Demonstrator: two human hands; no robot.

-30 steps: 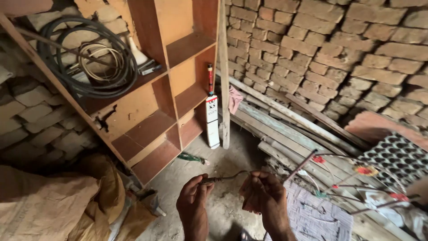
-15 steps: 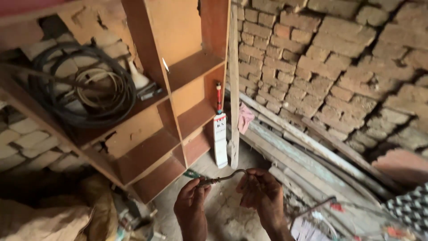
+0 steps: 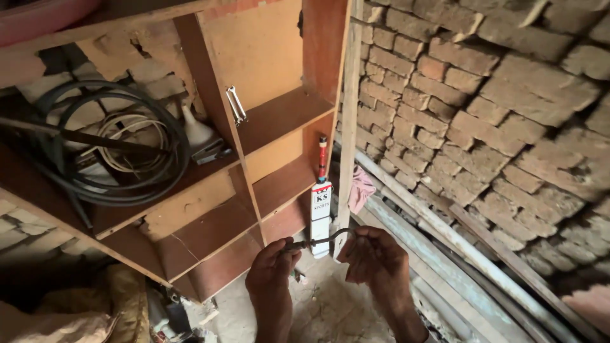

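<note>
Brick wall: rough, unplastered, fills the right side of the view.
Wooden shelf unit: orange-brown boards, several open compartments, left of the wall.
Planks: long pale boards lying slanted at the foot of the wall.
Coiled hose: black loops with thinner pale cable inside, in the left compartment.
Sack: tan cloth, bottom left corner, below the shelves.
Cricket bat: stands upright against the shelf's right edge; white blade bearing a printed label in dark letters, red grip on the handle.
Pink rag: hangs just beside the bat, behind an upright pale batten.
Right hand: fingers curled closed around the right end of the wire.
Left hand: closed, pinching the left end of the wire.
Wire: thin, dark, bent; spans between both hands, held low in front of the bat's blade.
Metal hinge: small, silvery, on a shelf divider.
</note>
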